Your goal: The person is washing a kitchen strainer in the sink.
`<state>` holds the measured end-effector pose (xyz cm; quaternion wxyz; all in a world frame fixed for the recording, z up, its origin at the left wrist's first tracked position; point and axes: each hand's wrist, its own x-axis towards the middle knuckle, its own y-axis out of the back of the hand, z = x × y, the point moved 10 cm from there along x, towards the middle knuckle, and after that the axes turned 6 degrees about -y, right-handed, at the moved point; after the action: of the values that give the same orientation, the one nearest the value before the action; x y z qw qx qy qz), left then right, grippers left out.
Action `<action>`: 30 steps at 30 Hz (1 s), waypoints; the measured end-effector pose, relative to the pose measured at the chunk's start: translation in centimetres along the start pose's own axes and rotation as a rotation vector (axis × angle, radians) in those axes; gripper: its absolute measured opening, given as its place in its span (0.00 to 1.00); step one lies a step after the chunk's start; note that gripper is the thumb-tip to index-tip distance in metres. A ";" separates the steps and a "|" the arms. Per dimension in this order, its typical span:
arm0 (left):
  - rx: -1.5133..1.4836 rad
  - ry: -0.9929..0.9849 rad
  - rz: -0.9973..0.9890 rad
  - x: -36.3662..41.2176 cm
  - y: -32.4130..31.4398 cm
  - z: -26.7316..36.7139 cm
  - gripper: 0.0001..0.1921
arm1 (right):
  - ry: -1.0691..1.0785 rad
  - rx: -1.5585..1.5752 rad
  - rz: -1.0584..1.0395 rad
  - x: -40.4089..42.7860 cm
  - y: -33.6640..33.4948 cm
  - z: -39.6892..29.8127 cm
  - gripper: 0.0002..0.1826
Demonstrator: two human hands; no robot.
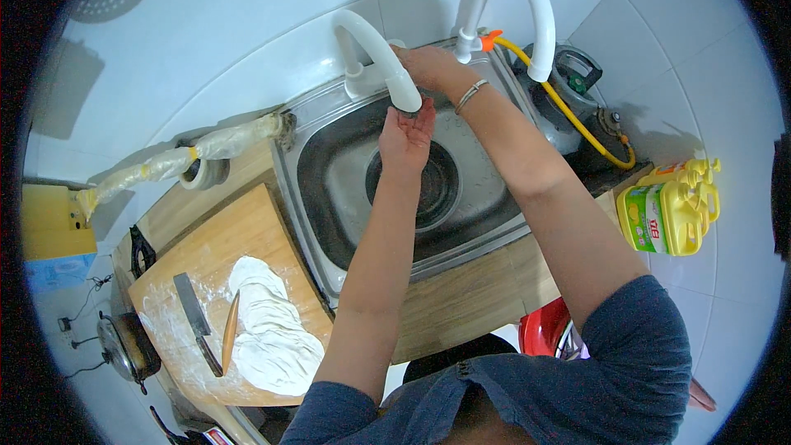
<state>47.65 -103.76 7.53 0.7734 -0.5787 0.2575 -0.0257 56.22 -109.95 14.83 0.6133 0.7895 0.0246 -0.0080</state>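
Over a stainless steel sink, my left hand is cupped, palm up, under the spout of a white gooseneck faucet; it holds nothing that I can see. My right hand, with a bracelet at the wrist, reaches behind the spout to the faucet's base; its fingertips are hidden there. On a floured wooden board left of the sink lie folded white dough, a small wooden rolling pin and a cleaver.
A second white faucet with a yellow hose stands at the back right, beside a gas cylinder. Yellow detergent jugs are at the right. A plastic-wrapped pipe and a lidded pot are at the left.
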 end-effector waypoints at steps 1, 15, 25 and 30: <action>-0.001 0.004 -0.001 0.1 0.0 -0.2 0.21 | 0.022 0.005 0.009 0.1 -0.2 0.1 0.24; -0.004 -0.021 0.001 1.8 1.0 -0.1 0.12 | -0.003 -0.003 -0.033 -1.9 0.2 -0.3 0.23; 0.321 -0.080 -0.046 -3.6 -2.7 -1.3 0.18 | -0.251 0.804 0.256 -8.1 -3.3 -0.8 0.23; 0.530 -0.070 0.079 -4.0 -0.3 -0.7 0.19 | -0.243 1.793 0.053 -10.3 -7.6 -4.1 0.28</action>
<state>43.94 -103.15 9.10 0.9067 -0.3460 0.2374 -0.0421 45.50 -104.41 8.98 -0.2335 0.9651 -0.0739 -0.0932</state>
